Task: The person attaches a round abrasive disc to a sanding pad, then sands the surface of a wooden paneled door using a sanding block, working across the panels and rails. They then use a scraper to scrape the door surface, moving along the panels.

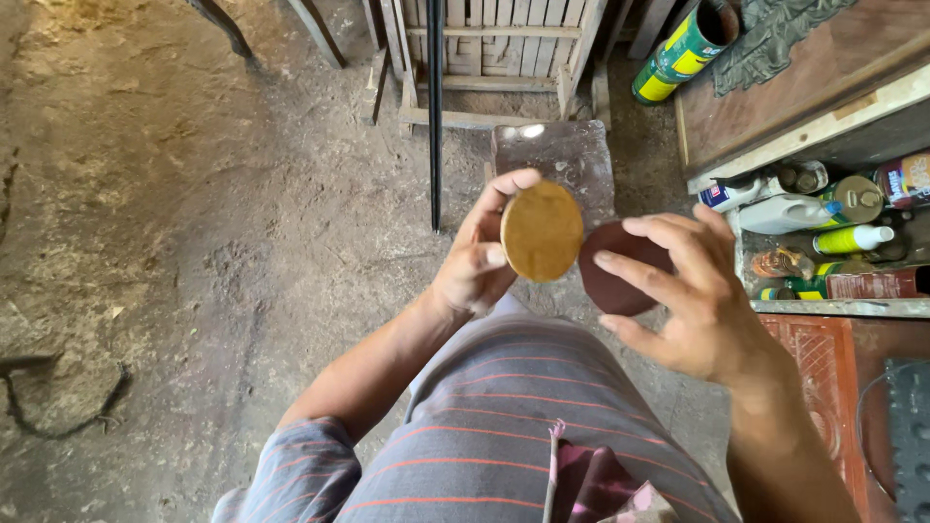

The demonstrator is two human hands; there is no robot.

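Head view: left hand point(475, 266) pinches the tan disc point(542, 231) by its edge, right hand point(693, 295) grips the dark red disc point(620, 281). I'd keep both faces parallel and line up the rims before pressing them together.

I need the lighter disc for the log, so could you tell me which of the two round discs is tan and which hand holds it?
The tan disc is in the left hand; the dark reddish-brown disc is in the right hand.
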